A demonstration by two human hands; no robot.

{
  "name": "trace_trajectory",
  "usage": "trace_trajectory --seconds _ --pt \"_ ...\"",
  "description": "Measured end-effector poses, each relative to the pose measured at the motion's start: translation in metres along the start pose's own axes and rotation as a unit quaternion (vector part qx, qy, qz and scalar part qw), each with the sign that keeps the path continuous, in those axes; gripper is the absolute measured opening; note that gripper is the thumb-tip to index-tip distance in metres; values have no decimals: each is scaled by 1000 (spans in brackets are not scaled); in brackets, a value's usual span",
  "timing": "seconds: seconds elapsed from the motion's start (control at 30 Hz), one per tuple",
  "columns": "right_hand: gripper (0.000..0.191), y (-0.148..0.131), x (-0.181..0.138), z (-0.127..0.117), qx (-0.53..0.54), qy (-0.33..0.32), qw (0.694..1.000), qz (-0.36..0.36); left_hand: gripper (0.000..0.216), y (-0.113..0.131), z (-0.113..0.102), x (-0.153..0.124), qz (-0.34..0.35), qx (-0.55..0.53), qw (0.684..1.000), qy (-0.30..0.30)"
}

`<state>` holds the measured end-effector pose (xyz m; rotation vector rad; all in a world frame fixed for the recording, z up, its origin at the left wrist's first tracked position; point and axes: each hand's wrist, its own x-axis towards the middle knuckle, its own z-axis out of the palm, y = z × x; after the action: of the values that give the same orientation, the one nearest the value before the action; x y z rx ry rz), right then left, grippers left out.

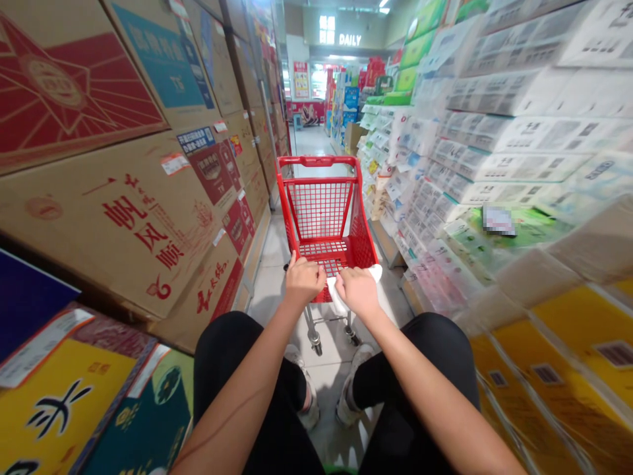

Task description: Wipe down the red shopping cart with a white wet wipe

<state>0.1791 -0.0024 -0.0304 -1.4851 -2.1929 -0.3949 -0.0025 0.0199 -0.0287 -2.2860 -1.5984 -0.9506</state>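
Note:
A red plastic shopping cart point(319, 210) stands straight in front of me, its basket showing nothing inside. My left hand point(304, 280) is closed around the left part of the cart's near handle, thumb pointing up. On the right part of that handle my right hand point(359, 289) is closed over a limp white wipe point(338, 298), perhaps tissue or cloth. The wipe sticks out on both sides of my fingers and covers the bar there. Most of the handle is hidden beneath my hands.
Stacked cartons point(113, 224) wall the left side. Plastic-wrapped white packs point(514, 148) and yellow packs point(558, 336) rise close on the right. A narrow tiled aisle point(316, 142) runs ahead, with more stacked goods along it. My knees and shoes are just behind the cart.

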Motion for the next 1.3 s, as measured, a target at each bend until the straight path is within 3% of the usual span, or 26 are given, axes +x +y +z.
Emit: trace_trajectory --seconds 0.1,0.2,0.33,0.5,0.63,0.8,0.9,1.1,1.2,1.3 --pt "29 28 0 -2 -11 4 1000 -5 36 -2 2 3 4 -2 1000 -7" --pt "29 36 -1 -2 -7 3 1000 -15 34 0 4 6 11 4 1000 -12" --pt "29 8 0 1 1 10 1000 9 30 3 5 6 8 28 1000 -8" --pt "25 -18 2 5 11 -8 1000 -16 30 1 3 4 11 33 999 -16" --pt "28 12 2 4 -9 -25 997 -73 31 -4 1 6 28 24 999 -26" --pt "29 52 2 -2 -16 -28 996 -81 32 -6 2 10 26 29 999 -22" --pt "30 36 3 1 -14 -2 999 -31 33 -4 5 11 19 37 999 -15" --pt "31 -35 11 17 33 14 999 34 34 -2 5 12 -5 5 1000 -23" --pt "31 -40 12 19 32 14 999 23 37 -7 -1 13 -7 -62 998 -28" --pt "29 -24 9 15 23 7 1000 -11 39 -8 -5 14 -12 -103 994 -30"
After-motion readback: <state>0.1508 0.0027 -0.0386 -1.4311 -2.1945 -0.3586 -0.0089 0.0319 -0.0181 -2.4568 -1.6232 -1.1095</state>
